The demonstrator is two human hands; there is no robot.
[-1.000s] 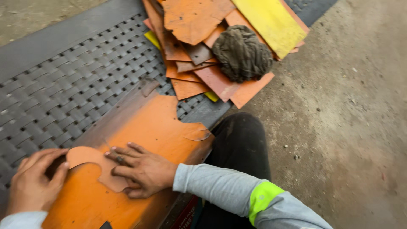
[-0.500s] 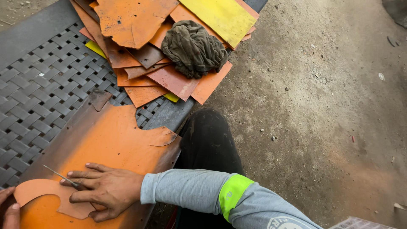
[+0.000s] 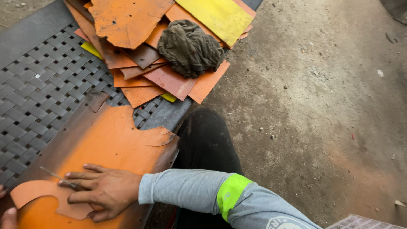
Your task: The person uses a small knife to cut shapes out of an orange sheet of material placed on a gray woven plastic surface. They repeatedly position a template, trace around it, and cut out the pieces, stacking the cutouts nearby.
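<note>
My right hand (image 3: 101,191) lies on a large orange leather sheet (image 3: 114,140) and grips a thin metal blade (image 3: 57,176) between its fingers. The blade's tip rests by a paler orange cut-out piece (image 3: 32,191) that lies on the sheet, partly under my palm. Only a fingertip or two of my left hand (image 3: 7,215) shows at the bottom left corner, beside the cut-out; the rest is out of frame. My grey sleeve with a yellow-green band crosses the bottom of the view.
A grey woven mat (image 3: 38,93) lies under the sheet. Behind it is a pile of orange, brown and yellow leather pieces (image 3: 140,80) with a dark crumpled rag (image 3: 190,46) on top. My knee in black trousers (image 3: 207,140) and a dirt floor (image 3: 318,106) are to the right.
The view has swung right, so both hands sit lower and further left in it. My left hand has nearly left the frame. My right hand stays on the cut-out with the blade.
</note>
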